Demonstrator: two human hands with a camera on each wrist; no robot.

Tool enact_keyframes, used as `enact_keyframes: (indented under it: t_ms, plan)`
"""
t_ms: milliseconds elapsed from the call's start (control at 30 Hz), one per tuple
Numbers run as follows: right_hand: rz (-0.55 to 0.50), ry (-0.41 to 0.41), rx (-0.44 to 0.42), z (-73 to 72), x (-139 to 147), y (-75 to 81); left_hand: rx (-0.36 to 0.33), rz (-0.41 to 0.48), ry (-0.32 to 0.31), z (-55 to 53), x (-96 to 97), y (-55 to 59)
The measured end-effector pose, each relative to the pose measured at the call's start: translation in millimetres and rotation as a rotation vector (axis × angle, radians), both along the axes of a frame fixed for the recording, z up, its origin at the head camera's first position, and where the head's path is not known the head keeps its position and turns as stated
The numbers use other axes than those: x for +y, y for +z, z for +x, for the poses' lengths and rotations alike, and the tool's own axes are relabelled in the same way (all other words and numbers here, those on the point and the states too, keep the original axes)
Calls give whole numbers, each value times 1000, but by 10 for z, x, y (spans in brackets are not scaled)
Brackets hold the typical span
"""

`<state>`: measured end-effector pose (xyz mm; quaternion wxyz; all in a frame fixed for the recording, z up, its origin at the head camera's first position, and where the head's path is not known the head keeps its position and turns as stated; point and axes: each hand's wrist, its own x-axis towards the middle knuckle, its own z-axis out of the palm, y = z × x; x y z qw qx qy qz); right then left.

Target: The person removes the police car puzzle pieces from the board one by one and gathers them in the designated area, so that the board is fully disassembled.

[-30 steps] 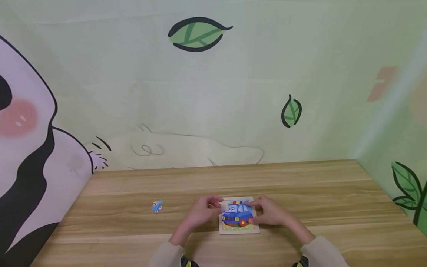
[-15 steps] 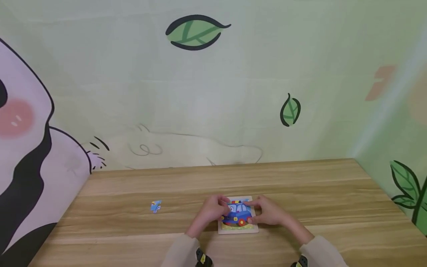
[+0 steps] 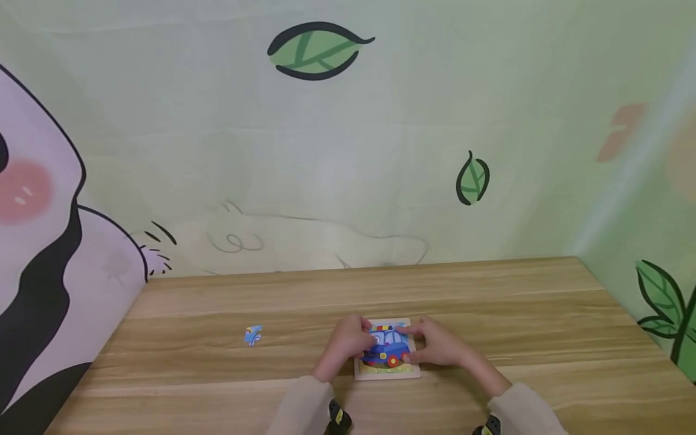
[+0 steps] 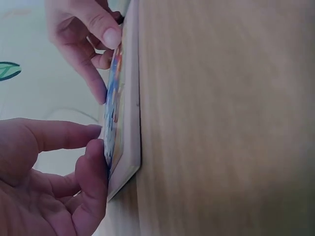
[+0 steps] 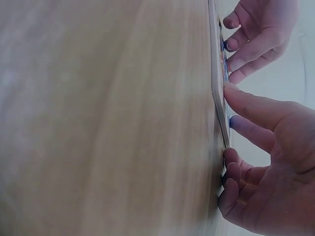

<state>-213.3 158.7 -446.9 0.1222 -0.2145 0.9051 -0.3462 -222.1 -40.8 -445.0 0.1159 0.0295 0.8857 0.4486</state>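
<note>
A square jigsaw puzzle (image 3: pixel 387 356) with a blue cartoon car lies in a pale wooden tray (image 3: pixel 399 376) on the table. My left hand (image 3: pixel 348 338) covers the left part of the picture, its fingertips touching the surface. In the left wrist view the tray (image 4: pixel 132 98) is seen nearly edge-on, with fingers of both hands on it. From the right side, my right hand (image 3: pixel 439 344) rests thumb and index finger, spread apart, on the car picture. Its other fingers (image 5: pixel 231 172) bend down beside the tray's edge in the right wrist view.
A loose light-blue puzzle piece (image 3: pixel 252 335) lies on the wooden table (image 3: pixel 190 362), to the left of the tray. Behind the table stands a pale green wall (image 3: pixel 380 151) with painted leaves and a panda.
My left hand has moved right from the tray's left edge onto the picture, covering the car's front. The right hand stays in place. The view shifts slightly.
</note>
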Motion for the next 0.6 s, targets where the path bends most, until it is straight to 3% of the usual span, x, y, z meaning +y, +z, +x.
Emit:
enact_keyframes:
  t_ms: [200, 600]
  plan:
    - [11, -11, -4, -1, -6, 2, 57, -94, -2, 3, 66, 30]
    - [-9, -1, 0, 0, 2, -11, 147, -132, -28, -8, 56, -24]
